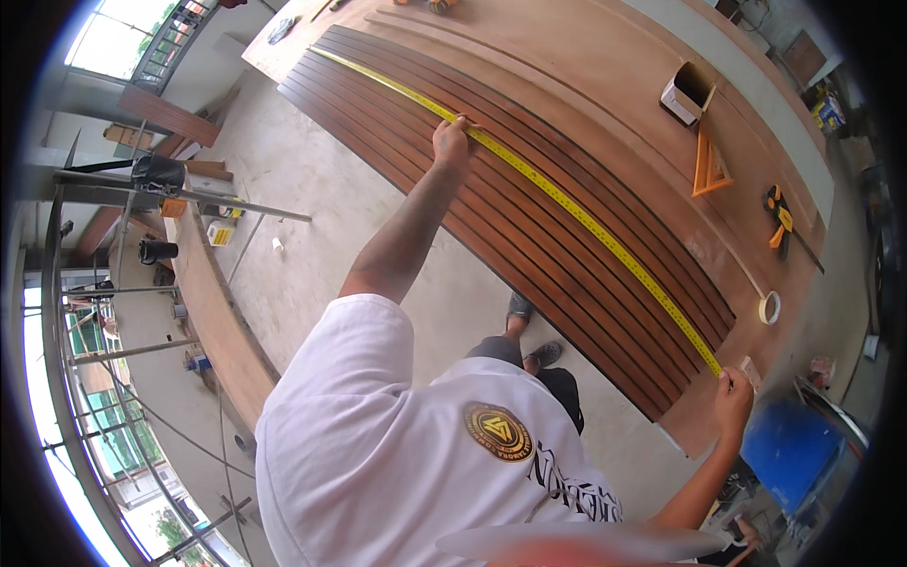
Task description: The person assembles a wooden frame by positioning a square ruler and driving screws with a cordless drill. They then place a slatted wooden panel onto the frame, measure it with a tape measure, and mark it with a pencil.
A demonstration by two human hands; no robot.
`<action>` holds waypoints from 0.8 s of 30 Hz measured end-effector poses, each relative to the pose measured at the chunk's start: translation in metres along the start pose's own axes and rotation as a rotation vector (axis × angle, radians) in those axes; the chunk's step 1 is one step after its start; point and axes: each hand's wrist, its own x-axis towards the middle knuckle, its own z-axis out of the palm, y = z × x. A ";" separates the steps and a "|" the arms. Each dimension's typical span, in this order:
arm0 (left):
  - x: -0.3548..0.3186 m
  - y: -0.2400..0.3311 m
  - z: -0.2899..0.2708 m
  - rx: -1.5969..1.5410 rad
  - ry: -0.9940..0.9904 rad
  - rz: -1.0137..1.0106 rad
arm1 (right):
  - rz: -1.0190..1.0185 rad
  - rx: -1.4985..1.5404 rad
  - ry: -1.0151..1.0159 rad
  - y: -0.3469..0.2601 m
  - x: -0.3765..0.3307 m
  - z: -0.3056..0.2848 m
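Note:
A long yellow tape measure [567, 201] lies stretched over a dark reddish-brown grooved wood panel [529, 222] made of parallel slats with black gaps. My left hand [452, 142] reaches across to the panel's middle, its fingers closed on the tape's edge. Down at the near right end, my right hand [732, 402] pinches the tape with thumb and finger, close to the panel's corner. Beside those fingers is a small pale block [751, 370]. The tape's far end reaches the panel's upper left edge.
The panel rests on a brown worktable [614, 90]. On it are an open box [687, 94], an orange triangle square [710, 168], a clamp [779, 219] and a roll of tape [770, 307]. A blue surface [792, 455] stands low right; metal scaffolding [59, 283] stands left.

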 end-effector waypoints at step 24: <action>0.113 -0.015 -0.035 0.558 -0.169 -0.297 | 0.167 0.042 -0.102 0.083 0.017 0.062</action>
